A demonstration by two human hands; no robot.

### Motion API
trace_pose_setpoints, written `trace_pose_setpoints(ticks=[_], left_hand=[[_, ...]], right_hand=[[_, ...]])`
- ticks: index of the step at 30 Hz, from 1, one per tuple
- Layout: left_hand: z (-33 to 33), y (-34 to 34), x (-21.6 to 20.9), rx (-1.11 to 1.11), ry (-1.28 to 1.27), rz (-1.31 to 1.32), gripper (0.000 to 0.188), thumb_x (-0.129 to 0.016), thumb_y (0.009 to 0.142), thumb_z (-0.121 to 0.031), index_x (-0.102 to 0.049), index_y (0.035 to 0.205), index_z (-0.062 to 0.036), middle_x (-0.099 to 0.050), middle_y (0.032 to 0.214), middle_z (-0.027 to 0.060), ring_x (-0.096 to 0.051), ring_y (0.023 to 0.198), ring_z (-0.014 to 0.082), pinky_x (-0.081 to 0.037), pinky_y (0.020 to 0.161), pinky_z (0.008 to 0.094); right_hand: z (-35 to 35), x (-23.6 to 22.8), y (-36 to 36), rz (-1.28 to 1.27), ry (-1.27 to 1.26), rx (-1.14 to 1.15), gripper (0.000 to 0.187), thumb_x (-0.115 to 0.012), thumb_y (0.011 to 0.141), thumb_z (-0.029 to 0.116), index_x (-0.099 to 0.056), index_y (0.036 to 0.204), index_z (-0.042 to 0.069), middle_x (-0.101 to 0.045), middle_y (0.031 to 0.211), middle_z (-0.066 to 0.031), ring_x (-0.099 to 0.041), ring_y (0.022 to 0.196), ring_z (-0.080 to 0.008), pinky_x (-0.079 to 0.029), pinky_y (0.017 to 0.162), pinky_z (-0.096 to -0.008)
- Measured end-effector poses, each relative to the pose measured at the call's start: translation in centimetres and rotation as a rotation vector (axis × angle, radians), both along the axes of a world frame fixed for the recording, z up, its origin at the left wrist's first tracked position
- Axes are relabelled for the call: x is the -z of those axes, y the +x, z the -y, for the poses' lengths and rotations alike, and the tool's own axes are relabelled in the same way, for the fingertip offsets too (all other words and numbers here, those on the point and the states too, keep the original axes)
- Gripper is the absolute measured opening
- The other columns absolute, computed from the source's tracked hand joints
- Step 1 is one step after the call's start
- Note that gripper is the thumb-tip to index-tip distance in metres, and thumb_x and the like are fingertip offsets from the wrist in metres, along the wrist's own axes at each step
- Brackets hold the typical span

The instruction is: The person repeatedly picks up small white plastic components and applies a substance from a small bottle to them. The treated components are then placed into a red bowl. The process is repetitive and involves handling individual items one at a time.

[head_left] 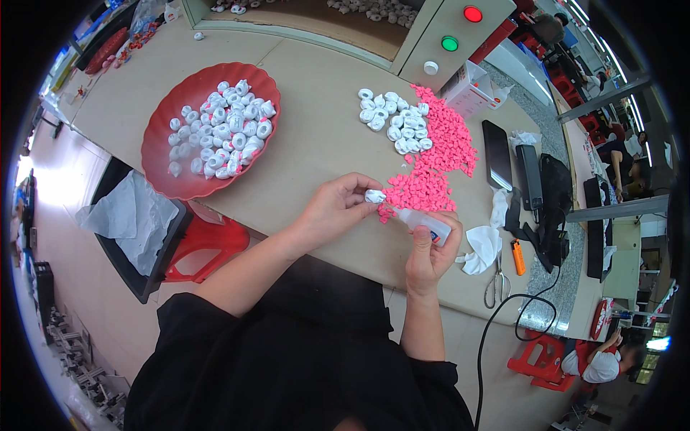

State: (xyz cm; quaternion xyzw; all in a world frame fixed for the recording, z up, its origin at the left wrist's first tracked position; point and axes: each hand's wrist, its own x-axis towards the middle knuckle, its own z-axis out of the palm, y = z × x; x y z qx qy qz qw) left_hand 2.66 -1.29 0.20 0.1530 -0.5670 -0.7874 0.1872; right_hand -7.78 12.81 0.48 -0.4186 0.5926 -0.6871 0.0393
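Between the thumb and fingers of my left hand (pixel 338 207) is a small white rounded piece (pixel 374 195). My right hand (pixel 430 260) grips a translucent squeeze bottle (pixel 430 224), tilted so its narrow nozzle points toward the white piece. Whether the nozzle touches the piece, I cannot tell. Just beyond both hands lies a heap of small pink pieces (pixel 424 188), which spreads away to the far right. Beside that heap sits a cluster of similar white pieces (pixel 406 129). A red scalloped bowl (pixel 162 161) at the left holds many white pieces, some with pink parts.
A grey box with red, green and white buttons (pixel 449 44) stands at the back. To the right lie a phone (pixel 497 152), crumpled white tissue (pixel 483 248), scissors (pixel 497 286), an orange cutter (pixel 518 257) and a black cable (pixel 496 320). A red stool (pixel 205 248) stands below the bowl.
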Motion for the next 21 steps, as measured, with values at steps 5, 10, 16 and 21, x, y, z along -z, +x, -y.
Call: trace_pose_setpoints(ticks=[5,10,16,21], left_hand=[[-0.07,0.01,-0.26,0.005,0.020,-0.005,0.024,-0.055,0.083,0.004,-0.049,0.107,0.0040,-0.055,0.100,0.0067,-0.056,0.093,0.0114,-0.046,0.081,0.0228],[-0.12,0.02,-0.13,-0.007,-0.002,-0.030,0.025,-0.054,0.083,0.003,-0.049,0.108,0.0042,-0.057,0.098,0.0074,-0.058,0.091,0.0117,-0.047,0.076,0.0211],[-0.12,-0.05,-0.07,-0.010,-0.008,-0.022,0.024,-0.054,0.083,0.003,-0.049,0.107,0.0043,-0.057,0.098,0.0076,-0.058,0.090,0.0117,-0.047,0.076,0.0210],[-0.07,-0.04,-0.09,0.003,0.012,-0.001,0.025,-0.055,0.083,0.003,-0.049,0.107,0.0045,-0.056,0.101,0.0079,-0.057,0.094,0.0123,-0.047,0.081,0.0230]], right_hand=[[0.05,0.06,0.04,0.002,0.001,0.000,0.025,-0.057,0.084,0.014,-0.043,0.100,0.001,-0.043,0.093,-0.0081,-0.049,0.076,-0.0135,-0.045,0.063,-0.0235],[0.14,-0.07,0.15,0.000,-0.002,-0.013,0.024,-0.057,0.084,0.013,-0.043,0.100,0.000,-0.043,0.094,-0.0082,-0.049,0.076,-0.0134,-0.045,0.063,-0.0234],[0.09,-0.10,0.06,-0.013,0.017,-0.011,0.024,-0.056,0.085,0.012,-0.043,0.100,0.000,-0.043,0.094,-0.0084,-0.050,0.076,-0.0136,-0.045,0.064,-0.0234],[0.19,0.07,-0.05,-0.044,0.022,0.012,0.025,-0.057,0.085,0.013,-0.043,0.100,0.000,-0.043,0.094,-0.0084,-0.049,0.075,-0.0133,-0.045,0.063,-0.0230]])
